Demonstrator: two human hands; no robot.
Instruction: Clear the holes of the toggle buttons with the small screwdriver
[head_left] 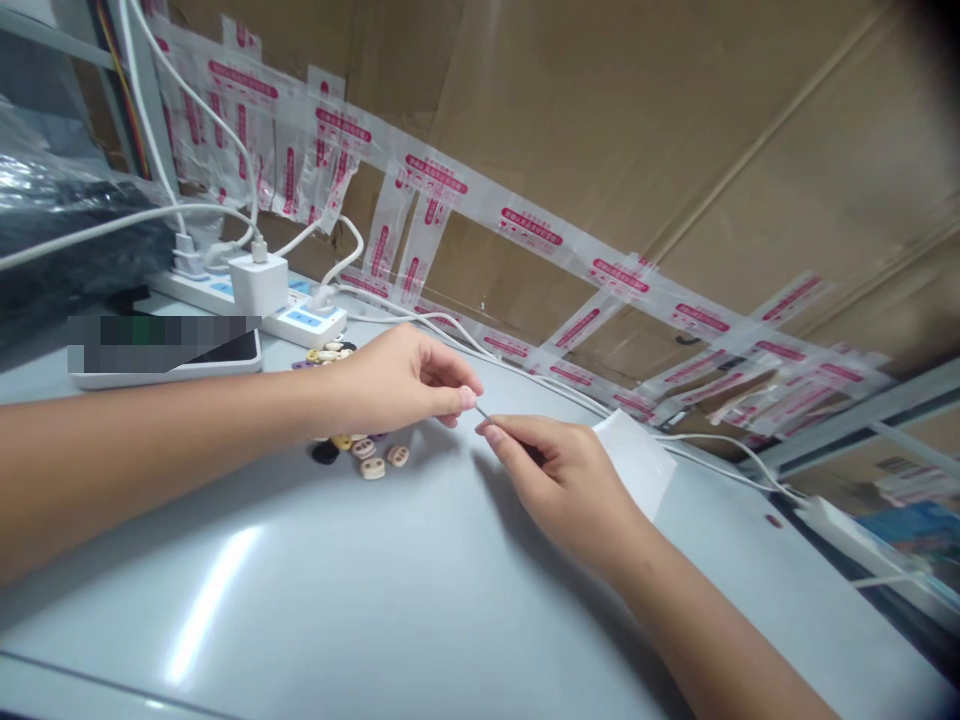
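My left hand (401, 380) hovers over the pale grey table (315, 590), fingers pinched together at the tip. My right hand (555, 475) meets it from the right, pinching the other end of a thin short pin or cord end (482, 412) between the two hands. Under my left hand lies a small pile of two-hole cord stoppers (364, 455) in cream, yellow, black and purple. A white paper slip (637, 460) lies just behind my right hand.
A white power strip (300, 318) with a charger (257, 282) and white cables sits at the back left, beside a phone (169, 358). Taped cardboard (600, 150) forms the back wall. A black bag (67, 230) fills the far left; a second strip (862, 535) lies right.
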